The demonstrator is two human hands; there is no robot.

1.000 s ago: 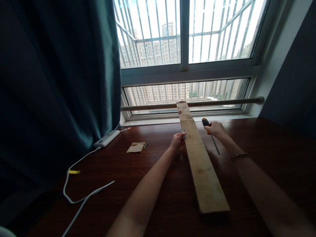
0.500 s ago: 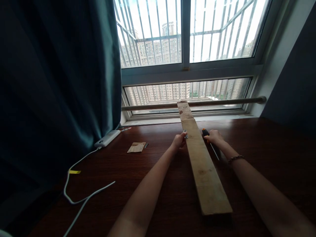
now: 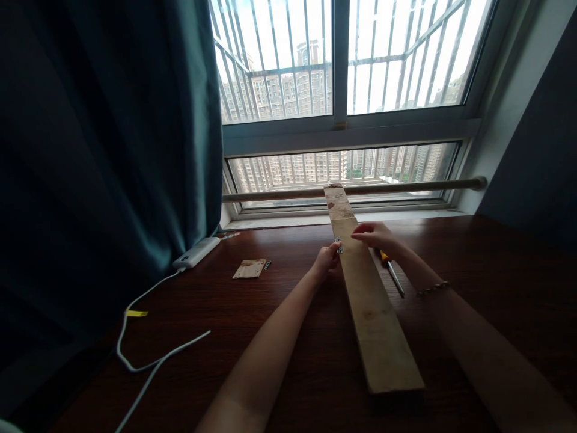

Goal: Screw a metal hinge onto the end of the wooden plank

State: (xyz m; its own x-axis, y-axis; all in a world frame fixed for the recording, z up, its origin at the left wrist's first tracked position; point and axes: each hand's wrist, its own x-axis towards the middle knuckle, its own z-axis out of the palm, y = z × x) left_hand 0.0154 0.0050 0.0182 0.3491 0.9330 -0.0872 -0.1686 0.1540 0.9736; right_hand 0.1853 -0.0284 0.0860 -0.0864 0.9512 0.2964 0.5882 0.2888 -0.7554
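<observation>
A long pale wooden plank (image 3: 369, 300) lies on the dark wooden table (image 3: 279, 337), running from near me to the window sill. My left hand (image 3: 327, 260) is closed in a pinch on a small metal bracket (image 3: 337, 244) at the plank's left edge. My right hand (image 3: 376, 236) hovers over the plank with fingers stretched toward the bracket, holding nothing. An orange-handled screwdriver (image 3: 391, 272) lies on the table just right of the plank, partly under my right wrist.
A small wood offcut (image 3: 249, 268) lies left of the plank. A white power bank (image 3: 196, 252) with a white cable (image 3: 148, 355) sits by the teal curtain (image 3: 103, 156). A wooden rod (image 3: 351, 190) runs along the window sill.
My right hand set the screwdriver down on the table and moved left over the plank with its fingers extended. My left hand stayed on the bracket.
</observation>
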